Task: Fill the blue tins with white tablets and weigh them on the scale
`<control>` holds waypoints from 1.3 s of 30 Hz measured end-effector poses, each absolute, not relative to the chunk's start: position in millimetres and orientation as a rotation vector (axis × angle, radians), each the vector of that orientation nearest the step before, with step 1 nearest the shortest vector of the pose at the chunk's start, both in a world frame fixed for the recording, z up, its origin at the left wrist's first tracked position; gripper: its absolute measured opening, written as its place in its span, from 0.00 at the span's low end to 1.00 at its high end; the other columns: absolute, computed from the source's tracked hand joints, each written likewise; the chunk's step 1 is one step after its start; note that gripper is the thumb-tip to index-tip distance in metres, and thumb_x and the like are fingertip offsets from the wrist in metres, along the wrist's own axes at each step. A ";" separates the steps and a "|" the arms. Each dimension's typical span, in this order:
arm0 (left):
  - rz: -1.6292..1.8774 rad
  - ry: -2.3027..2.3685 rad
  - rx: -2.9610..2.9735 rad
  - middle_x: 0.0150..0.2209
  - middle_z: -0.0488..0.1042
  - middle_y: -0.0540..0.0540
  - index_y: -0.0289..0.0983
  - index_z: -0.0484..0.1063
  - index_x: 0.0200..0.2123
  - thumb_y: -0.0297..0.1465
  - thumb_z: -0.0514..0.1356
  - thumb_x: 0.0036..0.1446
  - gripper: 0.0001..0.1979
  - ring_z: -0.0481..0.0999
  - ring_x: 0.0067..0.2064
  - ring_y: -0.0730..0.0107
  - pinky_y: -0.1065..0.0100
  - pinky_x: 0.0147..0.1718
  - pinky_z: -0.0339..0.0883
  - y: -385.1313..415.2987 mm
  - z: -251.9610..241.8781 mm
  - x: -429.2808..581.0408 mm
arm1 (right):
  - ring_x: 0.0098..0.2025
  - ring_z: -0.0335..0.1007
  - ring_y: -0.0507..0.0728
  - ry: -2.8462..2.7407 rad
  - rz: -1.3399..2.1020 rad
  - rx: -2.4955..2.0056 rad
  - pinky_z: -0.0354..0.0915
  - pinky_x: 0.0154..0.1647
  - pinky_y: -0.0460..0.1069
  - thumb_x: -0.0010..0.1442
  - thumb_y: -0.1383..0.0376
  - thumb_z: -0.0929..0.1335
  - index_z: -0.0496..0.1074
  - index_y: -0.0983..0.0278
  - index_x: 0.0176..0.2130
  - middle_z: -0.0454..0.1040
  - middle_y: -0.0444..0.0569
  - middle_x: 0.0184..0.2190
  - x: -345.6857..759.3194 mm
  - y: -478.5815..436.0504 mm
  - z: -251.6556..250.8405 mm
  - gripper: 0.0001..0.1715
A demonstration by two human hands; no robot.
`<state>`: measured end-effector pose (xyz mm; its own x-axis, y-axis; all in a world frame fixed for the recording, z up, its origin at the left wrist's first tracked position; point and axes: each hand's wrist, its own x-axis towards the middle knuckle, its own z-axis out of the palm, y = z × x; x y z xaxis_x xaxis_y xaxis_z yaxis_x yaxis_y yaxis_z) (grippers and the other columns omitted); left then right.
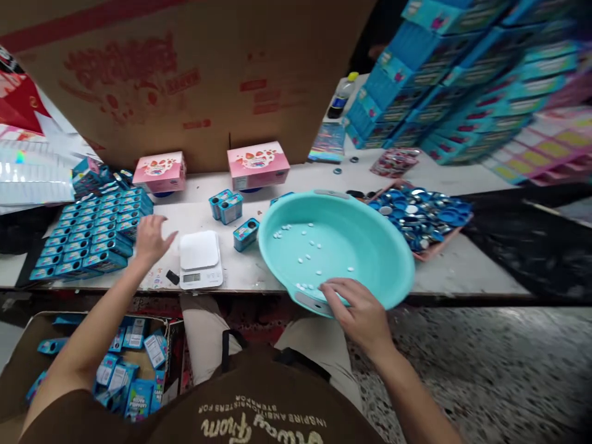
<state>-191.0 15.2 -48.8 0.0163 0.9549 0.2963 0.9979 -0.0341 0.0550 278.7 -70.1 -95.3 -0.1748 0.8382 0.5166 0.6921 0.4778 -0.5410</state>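
Note:
My left hand (152, 239) is held above the table with thumb and fingers apart, holding nothing. It is between rows of small blue boxes (87, 231) and a white digital scale (200, 259). My right hand (361, 311) reaches over the near rim of a turquoise basin (337, 216). Its fingertips come together beside small white tablets (303, 287); whether any is pinched in them cannot be made out. More tablets lie scattered on the basin floor. Between scale and basin stand a single blue box (246, 234) with a round dark hole on top and two more blue boxes (226, 206).
Two pink boxes (258, 165) stand before a large cardboard carton (208, 80). Right of the basin is a tray heaped with blue-and-silver caps (416, 213). Blue display boxes (407, 68) are stacked behind, near a bottle (342, 95). An open carton (13, 370) below left holds blue packets.

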 end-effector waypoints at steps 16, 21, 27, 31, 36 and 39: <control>-0.234 -2.391 -2.283 0.46 0.79 0.42 0.39 0.70 0.53 0.38 0.63 0.54 0.23 0.78 0.47 0.55 0.63 0.43 0.67 36.2 -41.1 -31.7 | 0.36 0.75 0.57 -1.875 0.092 -1.344 0.66 0.40 0.50 0.67 0.61 0.65 0.77 0.62 0.30 0.80 0.49 0.31 272.9 -74.1 -101.9 0.17; -0.369 -2.412 -2.127 0.45 0.78 0.44 0.38 0.69 0.52 0.39 0.65 0.51 0.25 0.76 0.44 0.58 0.64 0.43 0.66 0.9 -8.6 -85.4 | 0.35 0.74 0.56 -1.837 0.114 -1.373 0.65 0.38 0.50 0.67 0.60 0.64 0.77 0.61 0.29 0.81 0.48 0.31 273.0 -74.7 -102.7 0.18; -0.464 -2.540 -2.076 0.43 0.77 0.45 0.38 0.69 0.50 0.37 0.64 0.50 0.23 0.76 0.43 0.59 0.63 0.45 0.68 -7.3 -36.0 -117.2 | 0.34 0.73 0.56 -1.815 0.139 -1.420 0.63 0.37 0.50 0.66 0.59 0.65 0.76 0.61 0.27 0.80 0.48 0.31 271.4 -74.3 -104.9 0.18; -0.524 -2.442 -2.174 0.48 0.76 0.42 0.38 0.68 0.52 0.39 0.66 0.49 0.27 0.75 0.49 0.54 0.58 0.51 0.67 1.4 -51.6 -126.2 | 0.35 0.73 0.57 -1.835 0.169 -1.462 0.62 0.36 0.50 0.66 0.58 0.64 0.75 0.60 0.27 0.80 0.48 0.30 271.9 -75.4 -104.4 0.19; -0.803 -2.329 -2.108 0.56 0.70 0.37 0.39 0.62 0.60 0.46 0.70 0.45 0.41 0.69 0.59 0.50 0.54 0.60 0.60 -15.6 -70.0 -148.7 | 0.36 0.74 0.57 -1.827 0.237 -1.434 0.65 0.39 0.51 0.66 0.58 0.64 0.75 0.59 0.28 0.80 0.48 0.31 274.5 -78.1 -101.6 0.18; -1.102 -2.456 -1.797 0.53 0.72 0.39 0.39 0.63 0.57 0.49 0.58 0.59 0.29 0.71 0.56 0.58 0.58 0.56 0.64 -39.3 -93.5 -170.7 | 0.37 0.75 0.58 -1.807 0.299 -1.362 0.67 0.42 0.52 0.66 0.58 0.64 0.74 0.60 0.29 0.80 0.49 0.32 280.7 -79.0 -98.8 0.17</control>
<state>-170.7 -39.3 -93.5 -0.3805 0.8729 0.3054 0.8085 0.1537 0.5681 280.7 -79.0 -98.8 -0.0645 0.8804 0.4698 0.6818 0.3827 -0.6235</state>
